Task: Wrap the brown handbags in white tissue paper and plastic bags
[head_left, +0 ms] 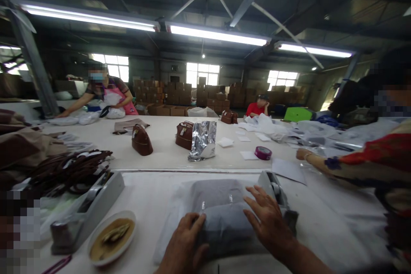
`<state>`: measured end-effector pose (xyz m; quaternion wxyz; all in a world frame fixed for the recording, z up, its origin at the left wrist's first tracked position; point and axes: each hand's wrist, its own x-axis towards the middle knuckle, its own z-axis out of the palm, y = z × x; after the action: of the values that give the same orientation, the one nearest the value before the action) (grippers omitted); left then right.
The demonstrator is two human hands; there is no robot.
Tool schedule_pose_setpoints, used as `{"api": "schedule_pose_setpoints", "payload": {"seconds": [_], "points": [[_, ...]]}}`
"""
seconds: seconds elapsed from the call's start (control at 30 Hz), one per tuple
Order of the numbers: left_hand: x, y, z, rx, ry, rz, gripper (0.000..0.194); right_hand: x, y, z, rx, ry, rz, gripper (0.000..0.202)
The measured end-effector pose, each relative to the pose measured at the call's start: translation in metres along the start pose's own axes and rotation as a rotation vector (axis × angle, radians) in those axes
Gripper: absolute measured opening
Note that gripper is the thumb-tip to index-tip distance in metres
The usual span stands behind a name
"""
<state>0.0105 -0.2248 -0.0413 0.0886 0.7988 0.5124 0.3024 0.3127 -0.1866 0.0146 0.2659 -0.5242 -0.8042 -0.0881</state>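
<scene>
A grey, soft-looking package in a clear plastic bag (221,207) lies flat on the white table in front of me. My left hand (184,242) rests on its near left side, thumb apart from the bent fingers. Over the right side of the bag is my right hand (268,218), its fingers spread and its palm down. What is inside the bag cannot be made out. Just beyond my right hand stands a grey tape dispenser (275,186), partly hidden by it.
Another tape dispenser (88,214) and a white bowl (131,233) are at left, beside brown straps (73,169). Brown bags (141,140), a silver foil pouch (203,140) and a purple tape roll (263,153) stand farther back. A co-worker's arm (340,165) reaches in from the right.
</scene>
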Motion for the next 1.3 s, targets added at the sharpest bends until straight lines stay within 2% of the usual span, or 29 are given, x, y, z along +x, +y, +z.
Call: {"api": "schedule_pose_setpoints", "payload": {"seconds": [0.1,0.2,0.27,0.4,0.47,0.57,0.67,0.83,0.9,0.97,1.03,1.1,1.2,1.3], "points": [[0.007,0.003,-0.002,0.095,0.133,0.008,0.051,-0.026,0.024,-0.001,0.02,0.056,0.029,0.034],[0.019,0.014,0.004,0.23,0.214,0.04,0.052,-0.04,0.022,0.011,0.064,0.045,-0.015,0.039],[0.026,0.023,0.013,0.316,0.16,0.08,0.058,-0.042,0.011,0.024,0.101,-0.026,-0.06,0.047],[0.034,0.029,0.029,0.445,-0.055,0.078,0.065,-0.036,-0.006,0.046,0.176,-0.222,-0.063,0.058],[0.034,0.025,0.029,0.49,-0.088,0.09,0.065,-0.033,-0.005,0.048,0.204,-0.233,-0.034,0.057],[0.033,0.021,0.022,0.559,0.006,0.158,0.058,-0.036,0.006,0.038,0.221,-0.105,-0.001,0.051],[0.035,0.026,0.015,0.606,0.124,0.232,0.056,-0.047,0.019,0.022,0.218,0.032,0.03,0.046],[0.049,0.043,0.019,0.629,0.152,0.352,0.058,-0.066,0.051,0.008,0.252,0.217,0.064,0.038],[0.055,0.044,0.023,0.655,0.166,0.375,0.056,-0.063,0.075,0.001,0.307,0.295,0.179,0.038],[0.059,0.04,0.027,0.689,0.199,0.401,0.052,-0.054,0.103,-0.011,0.398,0.344,0.398,0.042],[0.061,0.032,0.034,0.711,0.24,0.438,0.048,-0.043,0.127,-0.023,0.521,0.32,0.677,0.043],[0.062,0.025,0.042,0.707,0.285,0.484,0.045,-0.034,0.142,-0.031,0.626,0.239,0.881,0.038],[0.06,0.018,0.051,0.676,0.326,0.499,0.04,-0.029,0.145,-0.029,0.705,0.149,0.966,0.03],[0.058,0.019,0.049,0.655,0.324,0.528,0.039,-0.028,0.135,-0.017,0.776,0.117,1.022,0.026]]}}
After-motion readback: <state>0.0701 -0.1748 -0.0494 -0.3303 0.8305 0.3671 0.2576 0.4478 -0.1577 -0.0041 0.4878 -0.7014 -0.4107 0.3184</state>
